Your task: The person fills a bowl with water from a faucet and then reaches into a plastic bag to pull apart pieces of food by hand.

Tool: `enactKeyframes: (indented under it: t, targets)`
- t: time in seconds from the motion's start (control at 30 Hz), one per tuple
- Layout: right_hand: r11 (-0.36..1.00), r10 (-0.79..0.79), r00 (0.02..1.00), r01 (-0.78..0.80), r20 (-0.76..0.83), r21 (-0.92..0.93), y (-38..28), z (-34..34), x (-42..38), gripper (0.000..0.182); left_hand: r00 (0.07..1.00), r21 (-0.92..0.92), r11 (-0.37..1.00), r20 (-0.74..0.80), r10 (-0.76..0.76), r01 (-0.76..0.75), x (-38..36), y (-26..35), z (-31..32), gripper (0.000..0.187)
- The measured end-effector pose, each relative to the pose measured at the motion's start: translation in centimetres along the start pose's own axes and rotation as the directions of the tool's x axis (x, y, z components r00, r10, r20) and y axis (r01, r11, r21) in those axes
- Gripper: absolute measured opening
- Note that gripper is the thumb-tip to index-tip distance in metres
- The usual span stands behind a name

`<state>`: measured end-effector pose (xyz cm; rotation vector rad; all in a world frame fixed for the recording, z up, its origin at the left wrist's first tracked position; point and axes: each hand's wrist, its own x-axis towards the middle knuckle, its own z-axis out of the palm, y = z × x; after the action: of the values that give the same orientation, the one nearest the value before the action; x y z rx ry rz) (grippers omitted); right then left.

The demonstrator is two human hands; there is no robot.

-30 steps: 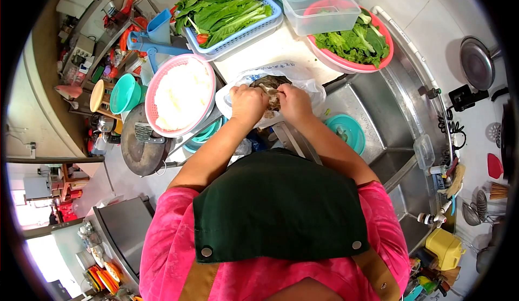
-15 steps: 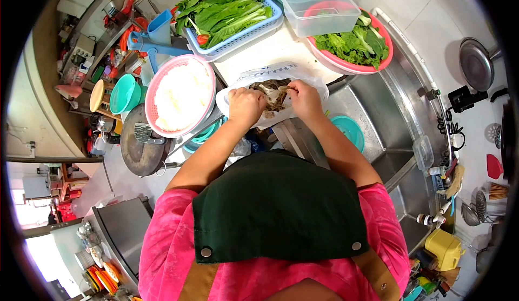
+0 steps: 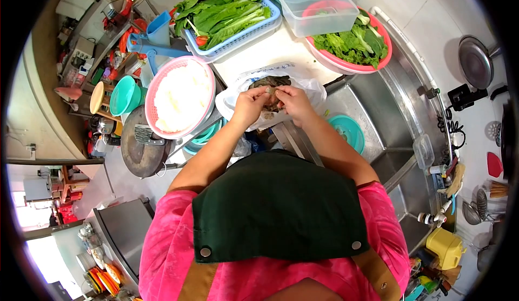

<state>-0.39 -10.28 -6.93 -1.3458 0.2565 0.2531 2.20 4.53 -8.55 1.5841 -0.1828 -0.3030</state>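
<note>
A white plastic bag (image 3: 312, 89) lies open in front of me at the counter's edge, with brown, papery-looking scraps (image 3: 273, 81) inside. Over its mouth, my left hand (image 3: 251, 106) and my right hand (image 3: 295, 104) meet with fingertips close together. Both hands are closed in a pinch. What sits between the fingers is small and pale brown, and I cannot make out its kind. The hands partly cover the bag's contents.
Left of the bag stands a pink basket (image 3: 153, 103) of white food. Behind are a blue basket (image 3: 241, 42) of leafy greens and a pink basin (image 3: 385, 55) of greens under a clear container (image 3: 319, 11). A steel sink (image 3: 373, 111) with a teal bowl (image 3: 348, 130) lies right.
My right hand has moved left, and both hands have come together over the bag. The pale papery piece stretched between them earlier is now mostly hidden by the fingers.
</note>
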Motion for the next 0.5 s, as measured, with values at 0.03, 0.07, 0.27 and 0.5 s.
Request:
enactKeyframes:
  t: [0.03, 0.07, 0.27, 0.5]
  targets:
    - [1.0, 0.022, 0.999, -0.021, -0.03, 0.005, 0.2, 0.2, 0.1, 0.016, 0.998, -0.03, 0.998, -0.036, -0.055, 0.054, -0.3, 0.4, 0.3, 0.017]
    - [1.0, 0.021, 0.999, -0.02, -0.03, 0.005, 0.9, 0.1, 0.5, 0.016, 0.998, -0.029, 0.998, -0.036, -0.055, 0.054, -0.4, 0.4, 0.2, 0.017]
    - [0.653, -0.663, 0.748, 0.562, -0.024, -0.507, 0.9, 0.4, 0.3, 0.02, 0.997, -0.093, 0.994, -0.05, -0.067, 0.062, -0.6, 0.4, 0.5, 0.016]
    - [0.412, -0.756, 0.647, 0.59, 0.102, -0.694, -0.5, 0.8, -0.6, 0.014, 0.991, 0.147, 0.983, -0.062, 0.116, -0.106, -1.2, 2.4, 1.1, 0.016]
